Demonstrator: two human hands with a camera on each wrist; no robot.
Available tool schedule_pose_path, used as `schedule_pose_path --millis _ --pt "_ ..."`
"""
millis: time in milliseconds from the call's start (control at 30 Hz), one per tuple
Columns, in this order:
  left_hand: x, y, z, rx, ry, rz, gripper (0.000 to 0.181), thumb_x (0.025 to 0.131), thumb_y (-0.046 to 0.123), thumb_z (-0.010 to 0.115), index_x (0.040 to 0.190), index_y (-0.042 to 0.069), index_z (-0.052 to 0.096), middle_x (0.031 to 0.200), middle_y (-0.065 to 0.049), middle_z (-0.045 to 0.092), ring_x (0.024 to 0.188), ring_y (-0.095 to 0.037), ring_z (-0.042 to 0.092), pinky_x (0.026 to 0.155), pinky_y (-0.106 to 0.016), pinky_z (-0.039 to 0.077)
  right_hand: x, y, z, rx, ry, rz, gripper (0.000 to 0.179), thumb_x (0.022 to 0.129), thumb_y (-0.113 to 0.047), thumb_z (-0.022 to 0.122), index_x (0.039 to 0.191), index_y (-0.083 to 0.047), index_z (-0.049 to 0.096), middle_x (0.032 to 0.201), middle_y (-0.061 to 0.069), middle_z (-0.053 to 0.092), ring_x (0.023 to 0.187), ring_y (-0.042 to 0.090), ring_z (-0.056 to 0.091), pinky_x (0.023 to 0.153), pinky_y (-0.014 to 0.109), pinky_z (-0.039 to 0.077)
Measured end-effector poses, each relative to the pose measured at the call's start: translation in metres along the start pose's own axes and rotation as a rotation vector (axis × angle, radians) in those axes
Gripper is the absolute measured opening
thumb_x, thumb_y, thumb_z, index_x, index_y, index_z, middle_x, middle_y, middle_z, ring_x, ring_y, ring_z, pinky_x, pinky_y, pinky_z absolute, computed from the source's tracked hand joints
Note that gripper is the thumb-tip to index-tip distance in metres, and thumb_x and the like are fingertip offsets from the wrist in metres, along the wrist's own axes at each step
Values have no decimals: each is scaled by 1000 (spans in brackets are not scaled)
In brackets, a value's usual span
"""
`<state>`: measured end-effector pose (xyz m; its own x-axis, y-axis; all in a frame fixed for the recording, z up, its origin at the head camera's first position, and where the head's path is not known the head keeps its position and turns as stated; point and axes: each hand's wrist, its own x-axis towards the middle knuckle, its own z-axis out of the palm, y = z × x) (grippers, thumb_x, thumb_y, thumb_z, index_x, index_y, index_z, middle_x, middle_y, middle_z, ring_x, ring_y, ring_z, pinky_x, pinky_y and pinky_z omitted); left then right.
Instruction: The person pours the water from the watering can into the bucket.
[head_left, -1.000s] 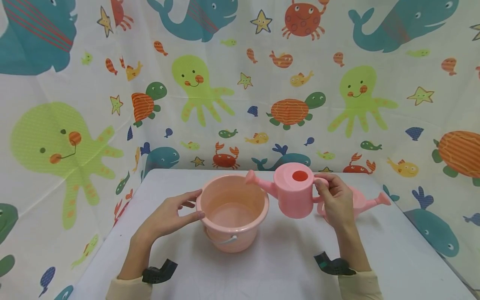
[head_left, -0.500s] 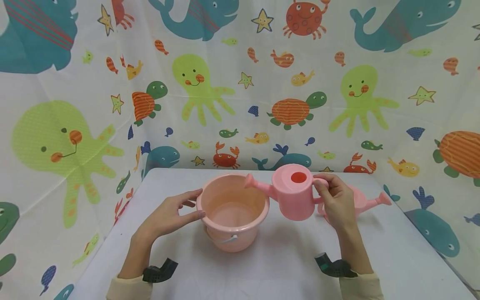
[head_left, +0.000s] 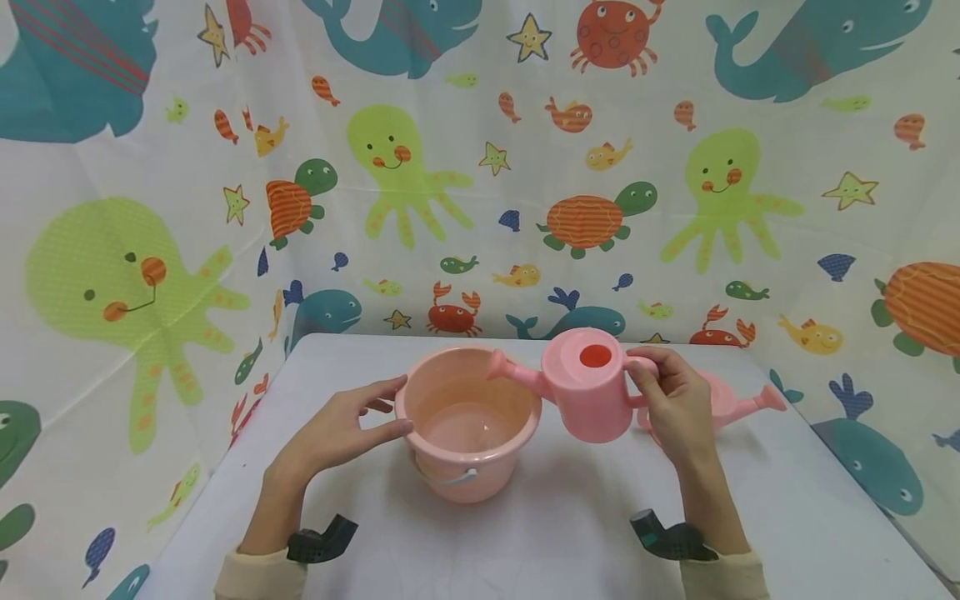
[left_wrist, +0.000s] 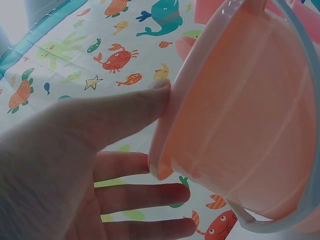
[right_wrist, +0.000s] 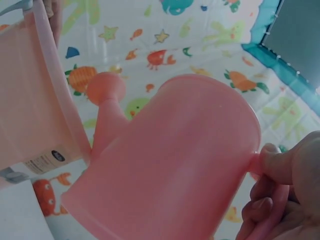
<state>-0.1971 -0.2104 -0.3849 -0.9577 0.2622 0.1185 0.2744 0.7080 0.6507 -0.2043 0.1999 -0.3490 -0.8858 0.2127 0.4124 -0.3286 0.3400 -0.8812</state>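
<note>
A pale pink bucket (head_left: 467, 483) with a light handle stands upright on the white table. My left hand (head_left: 348, 429) touches its left rim with thumb and forefinger; in the left wrist view the other fingers (left_wrist: 145, 198) extend straight, off the wall. My right hand (head_left: 678, 408) grips the handle of a pink watering can (head_left: 592, 408), raised beside the bucket and tipped to the left. The can's rose (head_left: 497, 364) hangs over the bucket's right side. Small bright specks show inside the bucket. The right wrist view shows the can's body (right_wrist: 175, 160) and spout (right_wrist: 107, 125) close up.
A second pink watering can (head_left: 723, 404) stands on the table behind my right hand, partly hidden, with its spout pointing right. A curtain (head_left: 480, 200) printed with sea animals hangs behind and beside the white table (head_left: 570, 533).
The watering can in my right hand has tipped slightly further left and its body has dropped a little. Bright specks now show inside the bucket. My left hand keeps its place at the rim.
</note>
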Motion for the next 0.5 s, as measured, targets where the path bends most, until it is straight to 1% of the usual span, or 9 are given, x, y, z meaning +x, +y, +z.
schedule_pose_path --millis 167,333,500 --pt "1 0 0 0 -3 4 72 88 51 70 149 20 48 147 -4 58 121 -28 62 96 -55 54 -2 -3 0 -17 8 -21 30 96 -23 68 121 -8 67 99 -18 69 84 10 63 75 18 58" --pt "1 1 0 0 -5 -3 73 87 52 70 149 20 48 146 -5 58 121 -29 61 95 -55 54 -2 -4 -1 -32 15 -44 29 95 -21 68 121 -7 67 98 -20 68 82 10 63 75 16 58" --pt "0 2 0 -2 -8 -13 72 87 50 70 150 21 48 146 -5 58 122 -29 61 94 -54 55 -2 -5 -1 -35 13 -64 29 95 -21 69 120 -6 67 98 -19 69 82 9 63 76 16 58"
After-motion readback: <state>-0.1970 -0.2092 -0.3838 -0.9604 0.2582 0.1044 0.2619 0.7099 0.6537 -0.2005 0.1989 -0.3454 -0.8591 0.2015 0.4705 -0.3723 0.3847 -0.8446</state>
